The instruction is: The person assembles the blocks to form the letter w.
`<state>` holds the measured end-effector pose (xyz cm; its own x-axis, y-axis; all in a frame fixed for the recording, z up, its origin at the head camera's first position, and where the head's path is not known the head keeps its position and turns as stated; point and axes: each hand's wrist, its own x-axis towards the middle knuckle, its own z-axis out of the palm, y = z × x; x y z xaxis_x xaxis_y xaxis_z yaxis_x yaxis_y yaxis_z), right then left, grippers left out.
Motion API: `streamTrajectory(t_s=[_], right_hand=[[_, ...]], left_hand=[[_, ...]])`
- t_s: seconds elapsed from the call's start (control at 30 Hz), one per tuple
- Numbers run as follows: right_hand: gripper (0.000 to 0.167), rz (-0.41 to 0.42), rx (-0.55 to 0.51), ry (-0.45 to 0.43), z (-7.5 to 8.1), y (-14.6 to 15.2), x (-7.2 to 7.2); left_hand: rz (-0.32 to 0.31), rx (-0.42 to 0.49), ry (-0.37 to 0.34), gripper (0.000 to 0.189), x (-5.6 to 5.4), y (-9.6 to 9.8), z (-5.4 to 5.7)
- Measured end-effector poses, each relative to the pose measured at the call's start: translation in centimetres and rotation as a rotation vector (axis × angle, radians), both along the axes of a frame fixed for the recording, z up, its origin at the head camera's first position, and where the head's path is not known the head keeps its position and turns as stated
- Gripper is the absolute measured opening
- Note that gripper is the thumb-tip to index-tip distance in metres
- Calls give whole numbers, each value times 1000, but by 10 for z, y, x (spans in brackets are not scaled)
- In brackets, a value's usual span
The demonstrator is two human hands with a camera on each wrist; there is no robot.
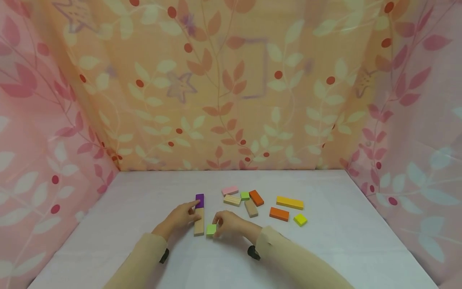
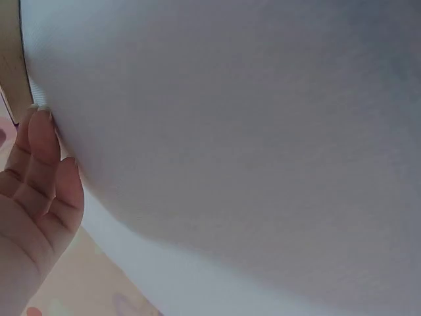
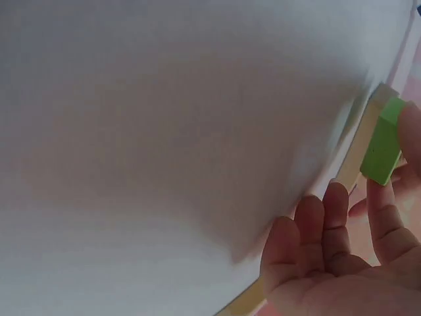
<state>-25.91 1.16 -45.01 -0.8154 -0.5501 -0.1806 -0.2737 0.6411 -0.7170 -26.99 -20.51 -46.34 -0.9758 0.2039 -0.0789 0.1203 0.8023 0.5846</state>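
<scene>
A purple block [image 1: 200,200] and a plain wooden block [image 1: 199,224] lie end to end in a line at the left of the group. My left hand [image 1: 182,216] is at this line, the index finger resting on the purple block and the thumb on the wooden one. In the left wrist view its other fingertips [image 2: 45,125] come right up to a wooden edge [image 2: 14,66]. My right hand [image 1: 229,222] pinches a light green block [image 3: 381,146] between thumb and index finger, just right of the wooden block's near end. Its remaining fingers are spread loosely.
Beyond my right hand lie a pink block [image 1: 230,190], a ridged wooden block [image 1: 232,200], another green block [image 1: 245,196], a plain wooden block [image 1: 251,208] and an orange block [image 1: 256,198]. Farther right are an orange block [image 1: 279,214], a long yellow-orange block [image 1: 290,202] and a yellow block [image 1: 300,219].
</scene>
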Motion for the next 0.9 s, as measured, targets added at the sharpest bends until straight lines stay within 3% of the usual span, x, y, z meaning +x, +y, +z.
streamTrajectory(t_s=[0.37, 0.7, 0.9], right_hand=[[14, 52, 37, -111, 2, 4, 7], [9, 34, 81, -10, -5, -7, 11], [10, -4, 97, -18, -6, -11, 11]], left_hand=[[-1, 15, -6, 59, 4, 2, 3], [-2, 10, -28, 60, 4, 2, 6], [-5, 18, -52, 61, 2, 2, 5]])
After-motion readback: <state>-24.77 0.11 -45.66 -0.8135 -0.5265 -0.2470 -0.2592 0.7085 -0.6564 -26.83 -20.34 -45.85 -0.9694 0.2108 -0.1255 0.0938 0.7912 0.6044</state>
